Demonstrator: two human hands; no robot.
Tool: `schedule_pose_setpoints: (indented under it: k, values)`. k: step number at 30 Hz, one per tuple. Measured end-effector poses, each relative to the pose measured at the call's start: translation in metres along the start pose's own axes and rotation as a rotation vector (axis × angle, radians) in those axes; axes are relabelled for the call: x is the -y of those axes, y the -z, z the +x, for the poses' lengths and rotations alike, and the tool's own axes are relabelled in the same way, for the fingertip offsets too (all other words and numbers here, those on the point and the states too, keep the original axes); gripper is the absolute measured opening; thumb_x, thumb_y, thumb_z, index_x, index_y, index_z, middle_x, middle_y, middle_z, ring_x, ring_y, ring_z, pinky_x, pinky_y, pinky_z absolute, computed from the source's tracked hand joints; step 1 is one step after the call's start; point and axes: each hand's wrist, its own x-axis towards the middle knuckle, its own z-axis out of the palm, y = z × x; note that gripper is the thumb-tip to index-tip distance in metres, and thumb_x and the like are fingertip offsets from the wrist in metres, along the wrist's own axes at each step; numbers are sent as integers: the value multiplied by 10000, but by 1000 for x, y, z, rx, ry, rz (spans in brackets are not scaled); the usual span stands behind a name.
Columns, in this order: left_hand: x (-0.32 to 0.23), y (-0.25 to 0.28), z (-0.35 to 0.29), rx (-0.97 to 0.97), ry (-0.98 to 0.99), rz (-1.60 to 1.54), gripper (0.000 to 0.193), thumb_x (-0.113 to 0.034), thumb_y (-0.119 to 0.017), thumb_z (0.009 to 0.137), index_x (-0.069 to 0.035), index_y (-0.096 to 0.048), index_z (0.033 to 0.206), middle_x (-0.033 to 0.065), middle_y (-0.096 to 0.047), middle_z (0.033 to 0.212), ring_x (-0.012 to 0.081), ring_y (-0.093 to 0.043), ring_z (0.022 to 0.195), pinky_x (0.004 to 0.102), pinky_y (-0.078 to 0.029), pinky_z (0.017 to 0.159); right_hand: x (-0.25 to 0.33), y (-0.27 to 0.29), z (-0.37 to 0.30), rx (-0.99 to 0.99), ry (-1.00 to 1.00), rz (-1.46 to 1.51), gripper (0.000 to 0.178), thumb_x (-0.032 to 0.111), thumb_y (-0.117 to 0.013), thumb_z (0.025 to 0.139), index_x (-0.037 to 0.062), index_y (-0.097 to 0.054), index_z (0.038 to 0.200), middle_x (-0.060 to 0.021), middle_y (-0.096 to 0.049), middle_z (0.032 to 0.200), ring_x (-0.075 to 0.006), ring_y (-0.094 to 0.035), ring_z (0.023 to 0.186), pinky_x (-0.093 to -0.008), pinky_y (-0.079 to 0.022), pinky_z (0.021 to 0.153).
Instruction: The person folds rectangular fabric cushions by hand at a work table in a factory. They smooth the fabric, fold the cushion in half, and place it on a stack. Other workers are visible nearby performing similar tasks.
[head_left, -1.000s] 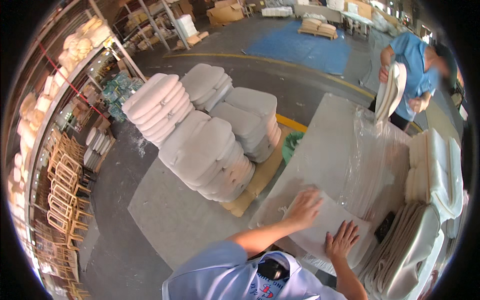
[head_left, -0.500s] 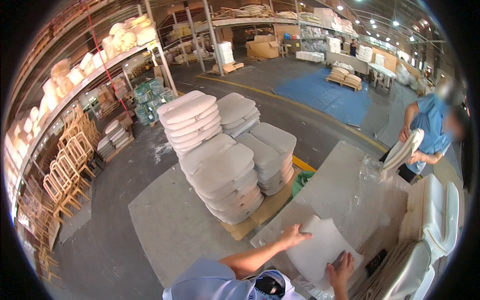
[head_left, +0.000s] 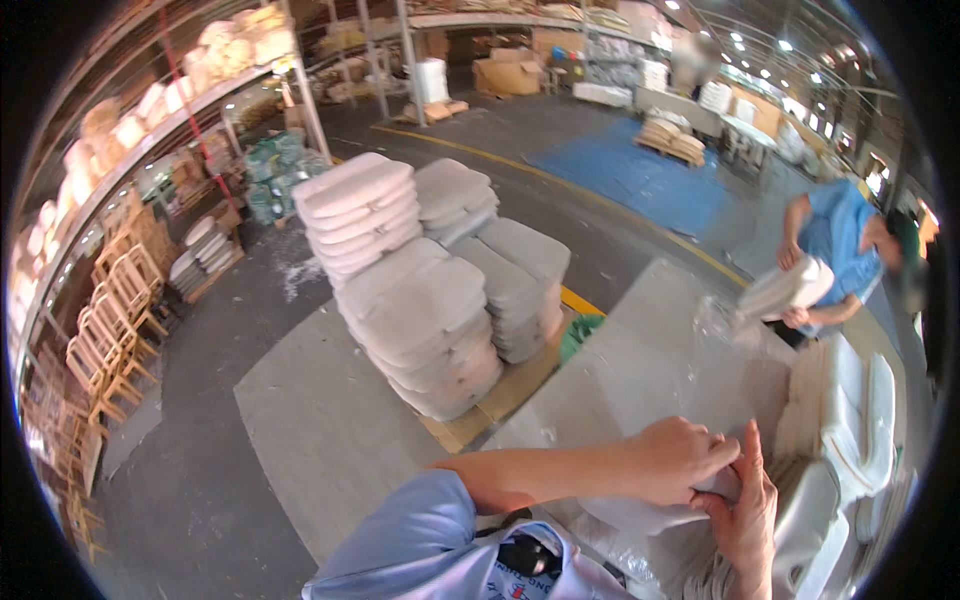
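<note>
At far left stood a row of wooden chair frames (head_left: 118,318), then, right of them, tall stacks of pale seat cushions (head_left: 408,300) on a cardboard sheet (head_left: 515,392). A green bag (head_left: 578,338) lay between those stacks and the worktop (head_left: 625,365). No label could be made out on the cushions. At the near edge, the wearer's light-blue shirt (head_left: 405,530) carried dark lettering and a small red mark on its front, partly cut off by the lower edge of the view.

Right of that, at the near side of the worktop, a pale flat pad (head_left: 632,514) lay partly under the left forearm. The step in hand seemed to be handling at its right end: the left hand (head_left: 688,458) reached across it with curled fingers, meeting the right hand (head_left: 745,512), whose index finger pointed up and whose thumb stretched left. The two hands met, or nearly so; whether either grip had closed on the pad's edge or on something smaller could not be told, since the fingers hid the spot. From that pose, any next move would call for the fingers to come apart without creasing the pad.

Beyond, at far right, a co-worker in a blue shirt held a pale cushion (head_left: 785,288) in both hands. Upright white cushions (head_left: 848,405) stood near, at the worktop's right side; no writing could be read on them.
</note>
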Motion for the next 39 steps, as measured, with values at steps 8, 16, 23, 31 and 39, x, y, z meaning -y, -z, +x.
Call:
schedule_pose_setpoints:
  k: [8, 16, 23, 31, 39]
  values:
    - [39, -75, -41, -192, 194, -781, 888, -291, -1013, 720, -104, -534, 1444, 77, -733, 1290, 226, -693, 1209, 389, -537, 1038, -15, 33, -35, -19, 30, -175, 690, 128, -920, 702, 30, -668, 1337, -156, -731, 1078, -378, -713, 998, -466, -564, 901]
    - [91, -173, -79, -200, 329, -778, 907, -278, -1028, 698, -92, -547, 1443, 105, -647, 1383, 252, -614, 1291, 407, -494, 1098, -1, 42, -46, 143, -201, -360, 566, 222, -938, 677, 27, -644, 1120, -175, -698, 993, -399, -689, 970, -504, -542, 879]
    - [133, -219, -131, -127, 787, -1189, 846, -190, -980, 768, -72, -529, 1474, 86, -656, 1324, 243, -617, 1263, 403, -511, 1103, -18, 24, -36, -99, -349, -147, 404, 98, -826, 657, -14, -634, 996, -163, -701, 807, -287, -683, 761, -371, -539, 739]
    - [217, -111, -241, -814, 825, -897, 557, -168, -742, 1018, -75, -515, 1518, 73, -639, 1318, 201, -633, 1230, 369, -546, 1024, -39, -45, 24, -358, -318, 561, 570, 198, -861, 750, -16, -662, 1238, -20, -692, 1046, -137, -627, 959, -296, -493, 883]
    - [267, 20, -448, -1037, 1460, -740, 333, -278, -657, 1076, -62, -606, 1325, 85, -698, 1154, 164, -700, 991, 347, -607, 795, 16, -249, 219, -468, -397, 1149, 704, 207, -829, 843, -13, -533, 1443, -131, -665, 1231, -254, -657, 1080, -418, -528, 968]
